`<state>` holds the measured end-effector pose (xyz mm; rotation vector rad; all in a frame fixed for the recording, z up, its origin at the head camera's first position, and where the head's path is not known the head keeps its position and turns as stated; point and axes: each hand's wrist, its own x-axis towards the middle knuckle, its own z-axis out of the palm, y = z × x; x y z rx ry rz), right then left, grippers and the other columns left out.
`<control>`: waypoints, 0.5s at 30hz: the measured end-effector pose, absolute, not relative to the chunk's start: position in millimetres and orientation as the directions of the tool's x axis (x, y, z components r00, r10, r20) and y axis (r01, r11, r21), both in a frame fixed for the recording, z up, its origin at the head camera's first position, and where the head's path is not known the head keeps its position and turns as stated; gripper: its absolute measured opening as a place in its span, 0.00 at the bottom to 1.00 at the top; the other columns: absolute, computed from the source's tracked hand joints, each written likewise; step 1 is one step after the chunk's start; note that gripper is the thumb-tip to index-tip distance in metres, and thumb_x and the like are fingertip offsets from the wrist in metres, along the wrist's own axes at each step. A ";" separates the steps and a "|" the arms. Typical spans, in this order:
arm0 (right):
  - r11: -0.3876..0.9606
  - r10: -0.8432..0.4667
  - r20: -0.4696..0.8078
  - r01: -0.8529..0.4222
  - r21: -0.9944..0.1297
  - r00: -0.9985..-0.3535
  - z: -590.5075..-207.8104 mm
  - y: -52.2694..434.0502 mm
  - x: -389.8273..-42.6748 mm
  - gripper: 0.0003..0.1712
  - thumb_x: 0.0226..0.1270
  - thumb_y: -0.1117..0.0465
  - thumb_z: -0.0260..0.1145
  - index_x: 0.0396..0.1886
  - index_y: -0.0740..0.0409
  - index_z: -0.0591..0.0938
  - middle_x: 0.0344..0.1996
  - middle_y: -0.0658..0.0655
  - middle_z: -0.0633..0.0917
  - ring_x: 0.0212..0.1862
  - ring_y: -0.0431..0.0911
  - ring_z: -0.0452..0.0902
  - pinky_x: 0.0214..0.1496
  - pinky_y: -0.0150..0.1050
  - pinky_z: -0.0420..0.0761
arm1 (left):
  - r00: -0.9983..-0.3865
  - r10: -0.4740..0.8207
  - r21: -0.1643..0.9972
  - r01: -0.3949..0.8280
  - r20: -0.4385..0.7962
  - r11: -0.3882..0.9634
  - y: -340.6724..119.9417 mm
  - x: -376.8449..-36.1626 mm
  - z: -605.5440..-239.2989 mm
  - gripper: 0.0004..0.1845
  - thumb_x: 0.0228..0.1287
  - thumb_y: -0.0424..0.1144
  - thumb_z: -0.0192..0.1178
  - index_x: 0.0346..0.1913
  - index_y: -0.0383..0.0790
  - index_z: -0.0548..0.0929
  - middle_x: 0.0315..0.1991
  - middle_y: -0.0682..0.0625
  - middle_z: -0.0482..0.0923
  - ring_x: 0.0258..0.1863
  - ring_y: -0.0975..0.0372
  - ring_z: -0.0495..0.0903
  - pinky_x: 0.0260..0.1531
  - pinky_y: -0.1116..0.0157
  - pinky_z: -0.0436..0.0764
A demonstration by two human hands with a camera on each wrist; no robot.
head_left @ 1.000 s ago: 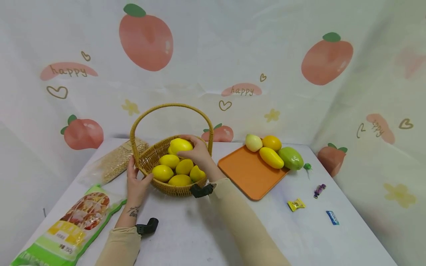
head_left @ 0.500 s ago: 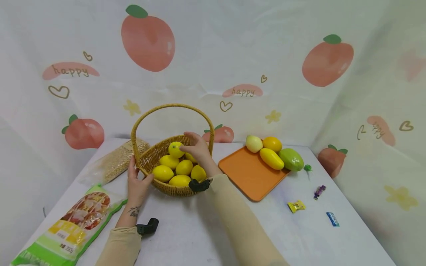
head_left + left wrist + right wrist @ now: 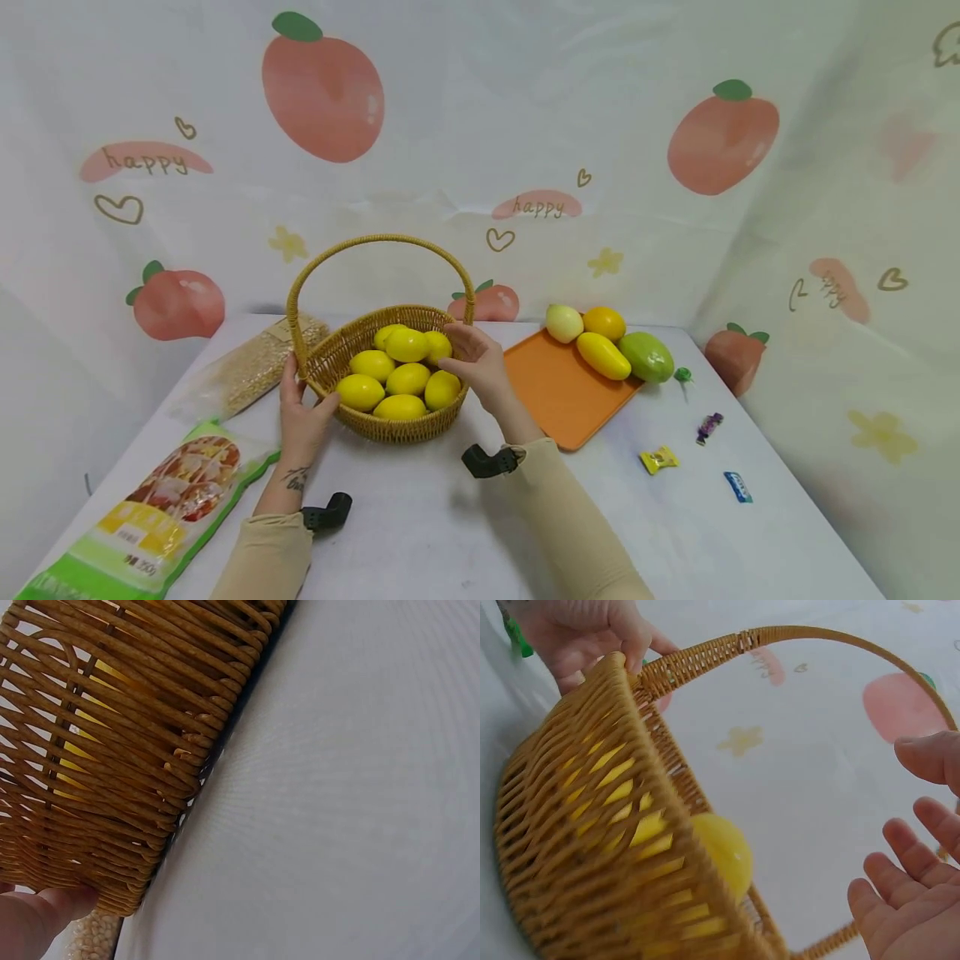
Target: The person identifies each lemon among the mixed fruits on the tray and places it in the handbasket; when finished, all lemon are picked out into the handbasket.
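The right hand (image 3: 480, 364) hangs loose with fingers spread and empty beside the basket (image 3: 352, 346), the left hand (image 3: 300, 408) grips its rim, the lemons (image 3: 397, 371) are all inside, and nothing looks left to add.

A table (image 3: 420, 533) covered in a white cloth carries everything. A wicker basket (image 3: 390, 425) stands near its middle. Left of the basket lies a clear bag of grain (image 3: 251, 375), and nearer than that, a green snack packet (image 3: 150, 525). Just right of the basket sits an orange tray (image 3: 562, 400). Beyond the tray to the right lie a green candy (image 3: 682, 375), a purple candy (image 3: 708, 427), a yellow candy (image 3: 657, 459) and a blue candy (image 3: 738, 487).
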<state>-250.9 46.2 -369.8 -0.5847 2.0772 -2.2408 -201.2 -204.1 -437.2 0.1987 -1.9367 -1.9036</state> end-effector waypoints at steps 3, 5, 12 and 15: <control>-0.124 -0.258 0.266 -0.242 -0.962 -0.929 -377.0 58.5 -245.3 0.29 0.52 0.77 0.62 0.57 0.73 0.71 0.59 0.71 0.72 0.64 0.59 0.64 0.68 0.47 0.62 | -0.903 -0.383 0.981 0.184 0.195 0.064 -204.0 -200.3 -436.9 0.48 0.54 0.22 0.53 0.74 0.48 0.41 0.73 0.47 0.37 0.71 0.47 0.42 0.64 0.43 0.59; -0.128 -0.243 0.272 -0.247 -0.960 -0.931 -382.1 66.4 -242.8 0.29 0.52 0.78 0.62 0.57 0.74 0.70 0.58 0.72 0.71 0.64 0.60 0.64 0.68 0.47 0.62 | -0.900 -0.388 0.980 0.183 0.198 0.075 -203.5 -200.4 -436.6 0.48 0.54 0.22 0.53 0.74 0.49 0.41 0.73 0.47 0.38 0.71 0.47 0.43 0.64 0.43 0.59; -0.128 -0.153 0.231 -0.213 -0.969 -0.961 -396.5 87.7 -237.6 0.27 0.51 0.78 0.62 0.54 0.75 0.72 0.54 0.67 0.76 0.61 0.56 0.69 0.67 0.48 0.64 | -0.896 -0.406 0.984 0.159 0.180 0.085 -204.1 -202.7 -435.6 0.48 0.54 0.23 0.53 0.74 0.51 0.41 0.73 0.47 0.37 0.71 0.47 0.43 0.64 0.45 0.59; -0.123 -0.131 0.213 -0.197 -0.973 -0.968 -399.6 93.8 -237.7 0.25 0.53 0.77 0.62 0.54 0.73 0.72 0.53 0.65 0.77 0.61 0.60 0.67 0.68 0.48 0.64 | -0.889 -0.424 0.985 0.149 0.172 0.087 -202.5 -201.6 -433.5 0.48 0.55 0.23 0.53 0.74 0.51 0.41 0.73 0.48 0.37 0.71 0.48 0.42 0.65 0.45 0.58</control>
